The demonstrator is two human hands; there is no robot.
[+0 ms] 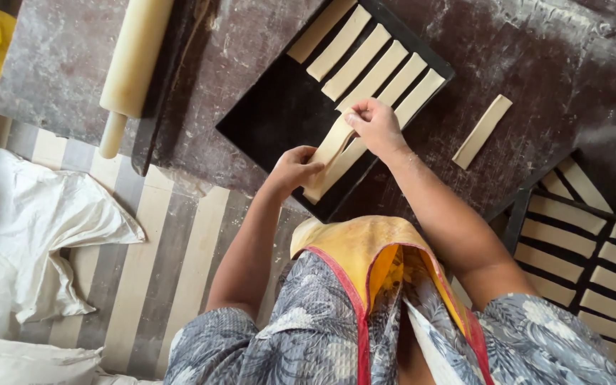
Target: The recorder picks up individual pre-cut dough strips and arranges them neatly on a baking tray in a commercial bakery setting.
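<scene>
A black baking tray (272,117) lies tilted on a dark floured board. Several pale dough strips (365,60) lie side by side across its far end. My left hand (294,167) and my right hand (376,125) together hold one long dough strip (331,146) over the tray's near part, the left at its lower end, the right pinching its upper end. Another strip lies right beside it on the tray.
A single dough strip (483,130) lies on the board (536,64) to the right. A second tray (579,249) of strips sits at the right edge. A rolling pin (133,68) rests at upper left. White cloth (30,228) covers the striped mat (151,271).
</scene>
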